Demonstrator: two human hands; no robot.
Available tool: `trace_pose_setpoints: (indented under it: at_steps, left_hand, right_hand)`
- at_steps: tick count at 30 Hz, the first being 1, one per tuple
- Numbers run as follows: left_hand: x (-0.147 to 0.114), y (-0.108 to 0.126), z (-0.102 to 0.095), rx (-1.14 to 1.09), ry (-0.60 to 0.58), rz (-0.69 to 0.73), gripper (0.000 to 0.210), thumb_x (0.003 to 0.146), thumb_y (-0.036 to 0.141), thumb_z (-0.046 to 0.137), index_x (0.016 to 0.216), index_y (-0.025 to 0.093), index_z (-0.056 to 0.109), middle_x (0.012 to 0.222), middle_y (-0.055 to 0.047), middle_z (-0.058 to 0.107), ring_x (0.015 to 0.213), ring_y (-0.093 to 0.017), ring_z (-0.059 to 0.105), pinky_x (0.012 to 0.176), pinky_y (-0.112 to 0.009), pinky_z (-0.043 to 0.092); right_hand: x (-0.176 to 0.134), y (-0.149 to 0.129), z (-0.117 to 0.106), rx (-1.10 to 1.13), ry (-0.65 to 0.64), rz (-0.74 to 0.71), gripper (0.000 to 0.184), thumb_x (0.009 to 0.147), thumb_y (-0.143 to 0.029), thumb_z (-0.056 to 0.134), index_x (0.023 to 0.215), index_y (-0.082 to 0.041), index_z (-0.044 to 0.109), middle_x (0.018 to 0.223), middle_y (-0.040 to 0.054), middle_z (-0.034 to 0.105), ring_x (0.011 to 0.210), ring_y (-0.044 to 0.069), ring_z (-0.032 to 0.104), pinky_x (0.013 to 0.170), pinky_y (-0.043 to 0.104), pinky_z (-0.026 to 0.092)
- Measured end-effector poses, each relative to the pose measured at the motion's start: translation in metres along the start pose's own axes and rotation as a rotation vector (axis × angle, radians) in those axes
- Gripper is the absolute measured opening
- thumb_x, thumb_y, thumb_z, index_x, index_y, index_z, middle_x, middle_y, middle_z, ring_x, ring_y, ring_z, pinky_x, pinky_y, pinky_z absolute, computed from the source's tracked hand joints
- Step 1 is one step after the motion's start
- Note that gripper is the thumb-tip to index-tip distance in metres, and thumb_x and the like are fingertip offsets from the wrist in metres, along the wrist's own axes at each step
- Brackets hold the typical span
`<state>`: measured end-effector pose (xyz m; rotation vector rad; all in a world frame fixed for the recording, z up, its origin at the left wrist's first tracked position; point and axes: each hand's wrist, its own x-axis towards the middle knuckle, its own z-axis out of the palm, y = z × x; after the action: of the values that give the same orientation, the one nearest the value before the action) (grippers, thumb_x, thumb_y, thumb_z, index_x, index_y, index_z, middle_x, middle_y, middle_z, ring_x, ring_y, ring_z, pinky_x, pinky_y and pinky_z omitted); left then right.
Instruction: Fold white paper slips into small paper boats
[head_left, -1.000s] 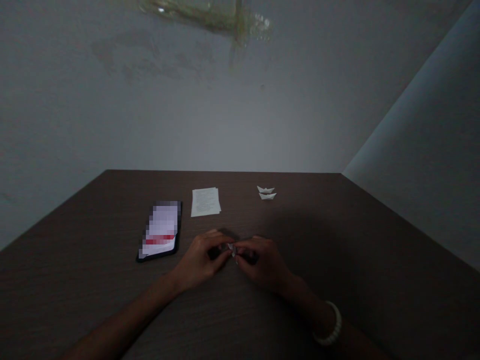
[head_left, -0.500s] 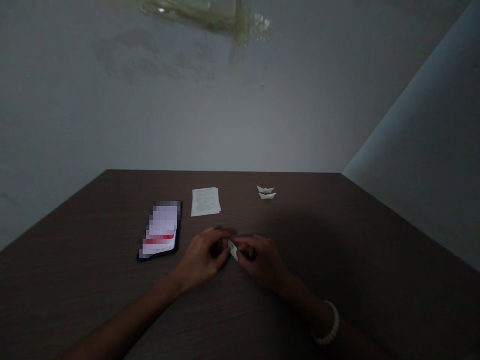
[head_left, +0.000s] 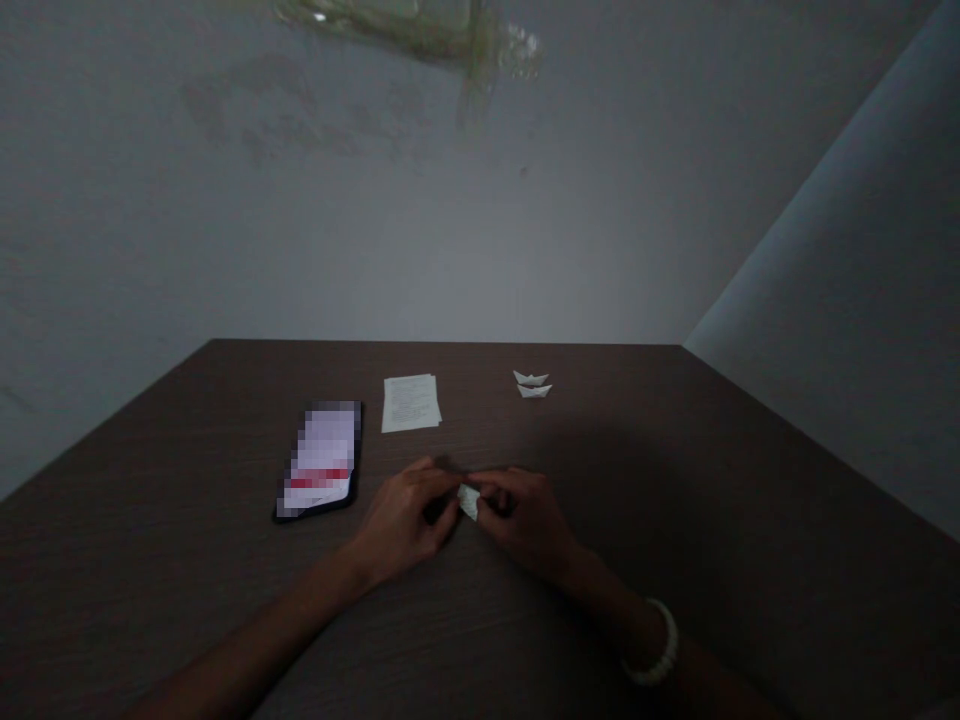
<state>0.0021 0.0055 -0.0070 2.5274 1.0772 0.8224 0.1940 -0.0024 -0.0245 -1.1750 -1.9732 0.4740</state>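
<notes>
Between my two hands is a small folded piece of paper [head_left: 469,502], pale with printing on it. My left hand [head_left: 409,510] pinches its left side between thumb and fingers. From the other side, my right hand [head_left: 525,515] grips the right side, thumb in front and fingers bent behind. The fingertips of both hands nearly meet above the paper. Parts of the paper are covered by the fingers, so its full folded shape cannot be made out.
A stack of printed paper sheets [head_left: 411,403] lies beyond my left hand. Two small paper boats [head_left: 533,385] sit further back to the right. A phone [head_left: 321,460] with a lit, blurred screen rests at left on the brown table [head_left: 750,520]. Behind stands a grey wall [head_left: 480,230].
The folded paper has turned slightly between my fingers and shows a wider face now. Both hands stay almost in the same place.
</notes>
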Motion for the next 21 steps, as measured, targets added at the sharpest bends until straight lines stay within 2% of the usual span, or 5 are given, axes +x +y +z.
trace_pose_setpoints:
  at_steps: [4, 7, 12, 21]
  left_hand:
    - [-0.003, 0.0, 0.002, 0.086, -0.045, 0.084, 0.024, 0.088, 0.015, 0.047, 0.105, 0.017, 0.064, 0.092, -0.007, 0.067, 0.087, -0.021, 0.057, 0.074, -0.035, 0.048]
    - [-0.005, 0.001, 0.002, 0.159, -0.065, 0.117, 0.025, 0.089, 0.017, 0.045, 0.106, 0.017, 0.064, 0.09, -0.007, 0.068, 0.085, -0.022, 0.057, 0.074, -0.036, 0.048]
    - [-0.005, 0.002, 0.002, 0.184, -0.071, 0.146, 0.027, 0.09, 0.016, 0.044, 0.108, 0.016, 0.064, 0.089, -0.008, 0.068, 0.082, -0.022, 0.057, 0.072, -0.035, 0.05]
    - [-0.003, 0.002, 0.002, 0.089, -0.108, 0.154, 0.027, 0.089, 0.012, 0.043, 0.105, 0.018, 0.064, 0.095, -0.007, 0.069, 0.089, -0.021, 0.059, 0.079, -0.036, 0.05]
  right_hand:
    - [0.001, -0.001, -0.001, -0.022, 0.006, 0.018, 0.019, 0.073, -0.016, 0.066, 0.09, -0.022, 0.073, 0.068, -0.0003, 0.068, 0.059, 0.013, 0.057, 0.061, 0.025, 0.042]
    - [0.003, -0.003, -0.003, -0.048, -0.002, 0.003, 0.014, 0.074, -0.014, 0.065, 0.084, -0.021, 0.072, 0.07, -0.0002, 0.069, 0.063, 0.013, 0.058, 0.068, 0.027, 0.043]
    - [0.003, -0.001, -0.006, -0.097, -0.057, -0.06, 0.013, 0.078, -0.012, 0.063, 0.086, -0.021, 0.069, 0.084, 0.0014, 0.07, 0.077, 0.015, 0.06, 0.08, 0.03, 0.042]
    - [0.001, 0.008, -0.012, -0.172, -0.118, -0.11, 0.019, 0.08, -0.013, 0.062, 0.093, -0.022, 0.071, 0.087, 0.003, 0.064, 0.084, 0.017, 0.055, 0.077, 0.03, 0.043]
